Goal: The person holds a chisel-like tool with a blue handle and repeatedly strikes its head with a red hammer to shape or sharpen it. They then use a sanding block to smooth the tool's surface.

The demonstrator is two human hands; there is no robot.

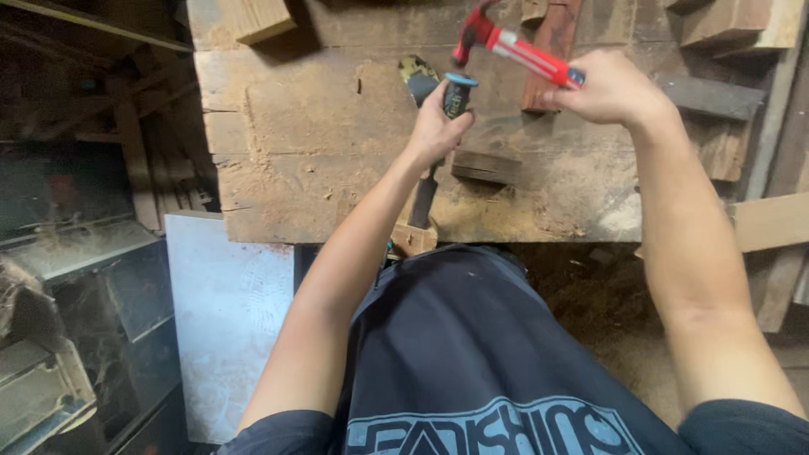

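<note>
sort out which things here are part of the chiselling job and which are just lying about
In use:
left hand gripping the chisel upright
right hand holding the red hammer raised
small wood piece under the chisel blade
workbench

Lying about:
wood block beside the chisel
reddish wood strip
offcut at the bench's far edge
pale panel leaning below

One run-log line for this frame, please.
left hand: grips chisel, blade on small wood piece | right hand: holds red hammer raised | surface: wooden workbench
</note>
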